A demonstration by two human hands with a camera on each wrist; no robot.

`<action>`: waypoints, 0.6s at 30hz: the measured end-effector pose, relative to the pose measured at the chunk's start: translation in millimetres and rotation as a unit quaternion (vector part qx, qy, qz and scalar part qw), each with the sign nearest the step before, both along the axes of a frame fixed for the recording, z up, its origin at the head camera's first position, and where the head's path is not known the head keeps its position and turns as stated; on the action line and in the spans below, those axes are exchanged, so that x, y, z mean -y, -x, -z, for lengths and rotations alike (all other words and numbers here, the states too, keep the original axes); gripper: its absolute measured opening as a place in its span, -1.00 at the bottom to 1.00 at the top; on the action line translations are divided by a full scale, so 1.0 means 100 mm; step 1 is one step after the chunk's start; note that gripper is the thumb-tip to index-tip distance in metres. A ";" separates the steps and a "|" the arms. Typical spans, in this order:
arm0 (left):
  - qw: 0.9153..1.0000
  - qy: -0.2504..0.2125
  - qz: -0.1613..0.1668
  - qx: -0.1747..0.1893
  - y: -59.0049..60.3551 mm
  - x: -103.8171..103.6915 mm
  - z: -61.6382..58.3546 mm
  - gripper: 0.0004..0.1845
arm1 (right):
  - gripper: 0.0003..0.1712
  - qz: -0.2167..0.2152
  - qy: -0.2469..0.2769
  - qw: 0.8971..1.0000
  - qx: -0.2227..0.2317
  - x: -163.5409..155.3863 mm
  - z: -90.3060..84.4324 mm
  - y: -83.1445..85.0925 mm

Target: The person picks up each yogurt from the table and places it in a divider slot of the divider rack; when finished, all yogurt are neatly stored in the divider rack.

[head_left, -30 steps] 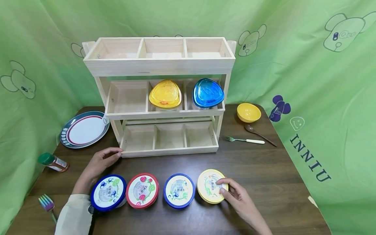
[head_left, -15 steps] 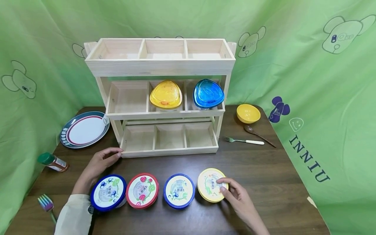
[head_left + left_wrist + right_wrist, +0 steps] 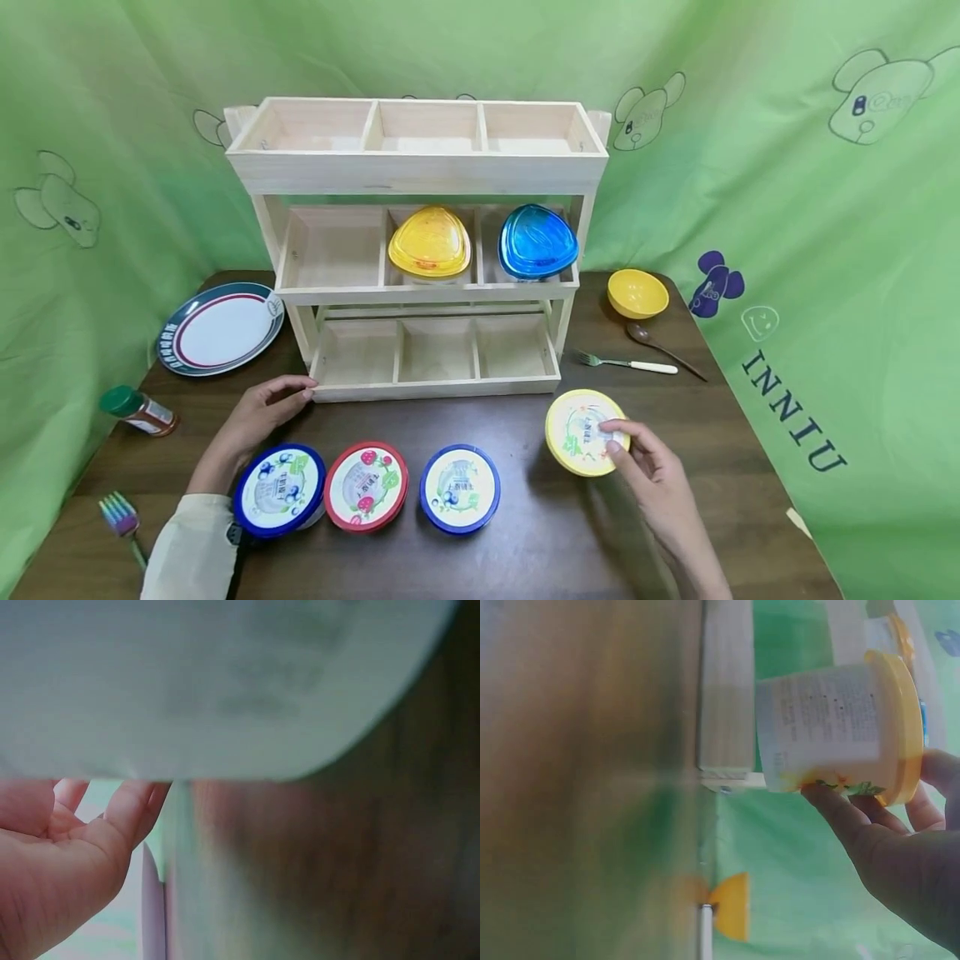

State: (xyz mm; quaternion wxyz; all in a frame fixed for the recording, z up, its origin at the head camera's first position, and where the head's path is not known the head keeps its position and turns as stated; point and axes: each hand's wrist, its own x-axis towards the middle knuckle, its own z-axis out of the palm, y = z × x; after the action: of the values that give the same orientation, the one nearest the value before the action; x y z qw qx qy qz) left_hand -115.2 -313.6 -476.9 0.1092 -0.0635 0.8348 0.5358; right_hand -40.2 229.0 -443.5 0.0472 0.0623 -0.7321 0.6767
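The right hand (image 3: 660, 483) grips the yellow-lidded tub (image 3: 581, 437), digits against its wall and lid, holding it above the wooden tabletop (image 3: 540, 554) near the right end of the 3-tier wooden rack (image 3: 416, 173). The left hand (image 3: 258, 417), fingers loosely extended, touches the rack's bottom left corner. Nearby, 1 red-lidded tub (image 3: 367, 487) stands between 2 blue-lidded tubs (image 3: 460, 489) (the left blue lid sits just beside the red).
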 end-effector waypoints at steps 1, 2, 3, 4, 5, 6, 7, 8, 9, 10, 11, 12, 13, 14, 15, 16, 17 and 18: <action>1.000 -0.002 0.001 -0.002 0.00 -0.01 0.01 -0.52 | -0.74 0.009 0.004 1.000 -0.002 -0.02 -0.03 0.01; 1.000 0.000 0.002 -0.001 0.00 -0.01 0.02 -0.52 | -0.74 0.017 0.007 1.000 -0.004 -0.04 -0.06 0.02; 1.000 0.001 0.004 -0.001 0.00 -0.01 0.02 -0.52 | -0.74 0.025 0.010 1.000 -0.008 -0.05 -0.09 0.04; 1.000 0.004 0.003 0.001 0.01 -0.01 0.03 -0.51 | -0.74 0.031 0.013 0.999 -0.012 -0.06 -0.13 0.06; 1.000 0.008 0.004 0.001 0.01 -0.01 0.02 -0.51 | -0.74 0.037 0.017 0.999 -0.017 -0.06 -0.16 0.08; 1.000 0.008 0.003 0.003 0.01 0.00 0.02 -0.51 | -0.74 0.043 0.023 0.999 -0.021 -0.06 -0.19 0.10; 1.000 0.009 0.003 0.004 0.00 0.01 0.02 -0.51 | -0.74 0.048 0.027 0.998 -0.025 -0.06 -0.21 0.13; 1.000 0.009 0.003 0.006 0.00 0.01 0.02 -0.51 | -0.75 0.053 0.033 0.998 -0.026 -0.06 -0.24 0.15; 1.000 0.008 0.001 0.009 0.00 0.02 0.02 -0.51 | -0.75 0.057 0.038 0.997 -0.028 -0.05 -0.27 0.18; 1.000 0.007 0.002 0.009 0.00 0.02 0.02 -0.52 | -0.75 0.060 0.043 0.997 -0.029 -0.05 -0.29 0.20; 1.000 0.006 0.002 0.008 0.00 0.02 0.02 -0.52 | -0.75 0.063 0.044 0.997 -0.030 -0.04 -0.31 0.22; 1.000 0.002 0.001 0.009 0.00 0.02 0.02 -0.52 | -0.74 0.065 0.044 0.996 -0.030 -0.03 -0.34 0.24; 1.000 0.002 0.001 0.010 0.01 0.02 0.02 -0.52 | -0.74 0.066 0.045 0.996 -0.029 -0.02 -0.37 0.26; 1.000 0.003 0.000 0.009 0.01 0.02 0.02 -0.52 | -0.74 0.065 0.045 0.996 -0.030 -0.01 -0.40 0.28; 1.000 0.003 -0.001 0.009 0.01 0.02 0.02 -0.52 | -0.73 0.065 0.044 0.996 -0.031 0.00 -0.42 0.30; 1.000 0.005 -0.001 0.009 0.01 0.02 0.02 -0.52 | -0.73 0.065 0.044 0.996 -0.033 0.02 -0.45 0.32; 1.000 0.004 -0.002 0.010 0.01 0.02 0.02 -0.52 | -0.73 0.065 0.045 0.996 -0.035 0.03 -0.48 0.34; 1.000 0.004 -0.002 0.010 0.01 0.02 0.02 -0.52 | -0.73 0.065 0.048 0.996 -0.037 0.05 -0.50 0.36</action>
State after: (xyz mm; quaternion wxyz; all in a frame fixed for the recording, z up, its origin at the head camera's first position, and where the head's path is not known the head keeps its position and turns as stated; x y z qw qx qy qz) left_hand -116.0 -315.7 -478.4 0.1163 -0.0716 0.8356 0.5321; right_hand -76.0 224.2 -393.2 0.1215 0.0371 -0.6991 0.7036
